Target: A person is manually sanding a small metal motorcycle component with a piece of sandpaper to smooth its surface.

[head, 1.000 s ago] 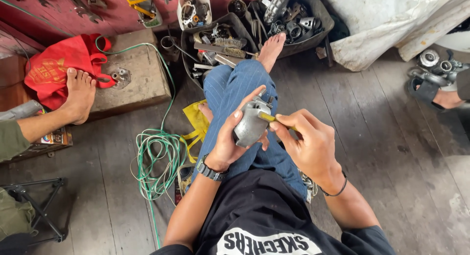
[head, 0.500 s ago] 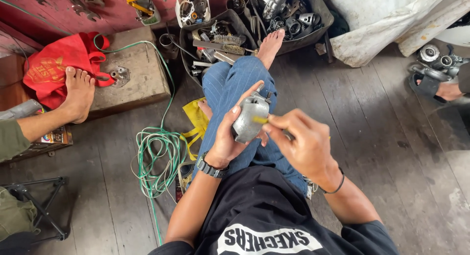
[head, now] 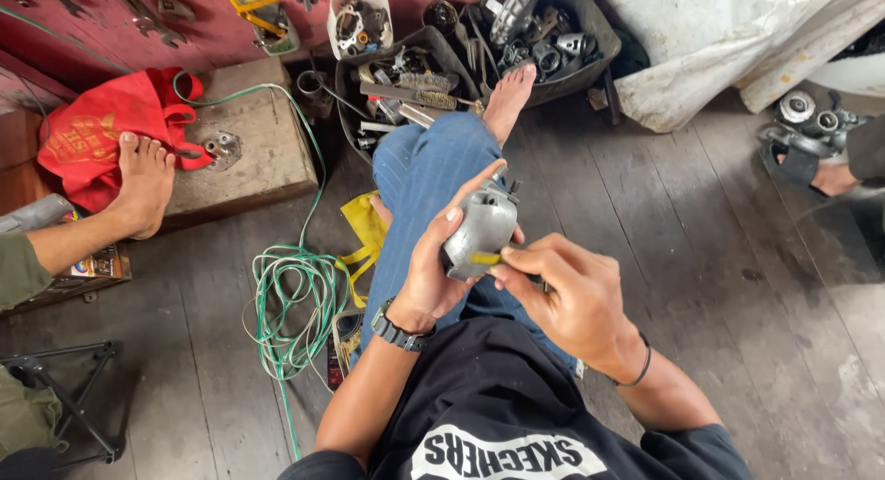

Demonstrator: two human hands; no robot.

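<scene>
Head view, one frame. We list first the grey metal part (head: 481, 231), one piece, held up over our lap above the blue-jeaned leg (head: 426, 176). Our left hand (head: 441, 270) is closed around it from the left and below, thumb raised along its upper edge, fingers wrapped behind. Our right hand (head: 567, 296) sits just to the right and below, fingers pinched shut on a small yellow-handled tool (head: 487, 258) whose tip touches the lower face of the part. The two hands are close together, with the part between them.

Counted on our person: one black wristwatch (head: 398, 330) on the left wrist, one dark band (head: 636, 369) on the right wrist, one bare foot (head: 508, 100) stretched out towards the bins.

Counted about us on the wooden floor (head: 701, 259): two dark bins of metal parts and tools (head: 406, 83), touching or nearly so, beyond the foot; one coil of green cable (head: 293, 305) left of the leg; one yellow cloth (head: 367, 224) beside the knee; one wooden block (head: 247, 134); one red bag (head: 101, 134); one white sack (head: 701, 37) at upper right.

Another person's bare foot (head: 143, 187), one, rests on the red bag and the block edge at left.
</scene>
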